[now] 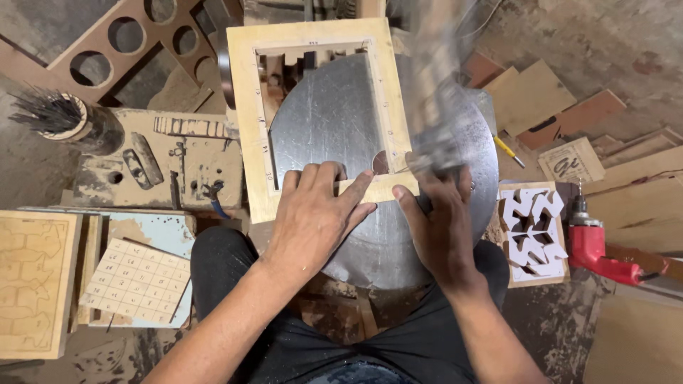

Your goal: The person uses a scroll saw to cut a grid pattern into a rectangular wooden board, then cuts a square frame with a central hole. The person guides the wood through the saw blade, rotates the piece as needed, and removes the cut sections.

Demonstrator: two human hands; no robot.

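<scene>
From the head view, the left hand (313,217) is pressing flat, fingers spread, on the square wooden frame (250,114) at frame centre over the round metal tabletop (334,121). The right hand (437,227) is steadying its lower edge, fingers loosely curled beside a blurred tool (434,99); a slip could nick them.

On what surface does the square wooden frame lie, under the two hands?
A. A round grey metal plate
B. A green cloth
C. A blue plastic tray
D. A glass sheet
A. The wooden frame lies flat on a round grey metal plate, which shows through the frame's opening and past its edges, while the left hand and the right hand press on the frame's near side.
</scene>
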